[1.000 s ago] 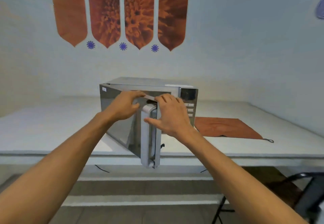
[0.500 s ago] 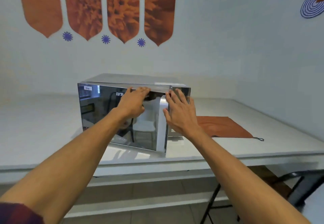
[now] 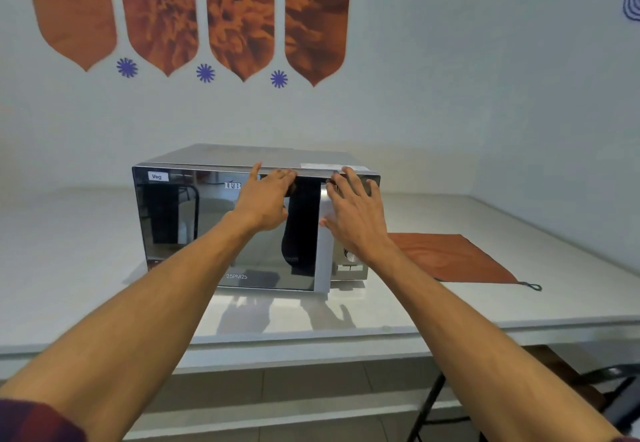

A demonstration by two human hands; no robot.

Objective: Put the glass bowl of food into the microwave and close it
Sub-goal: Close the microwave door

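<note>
A silver microwave with a mirrored door stands on the white counter. Its door lies almost flush with the front. My left hand presses flat on the upper part of the door, fingers reaching the top edge. My right hand rests with spread fingers on the door's right edge and handle, partly covering the control panel. Neither hand holds anything. The glass bowl of food is not visible; the mirrored door hides the inside.
An orange cloth mat lies on the counter right of the microwave. A white wall with orange panels rises behind. A black folding chair frame stands under the counter's right end.
The door has swung from wide open to nearly shut against the microwave front. Both hands followed it inward, pushing on its top and right edge.
</note>
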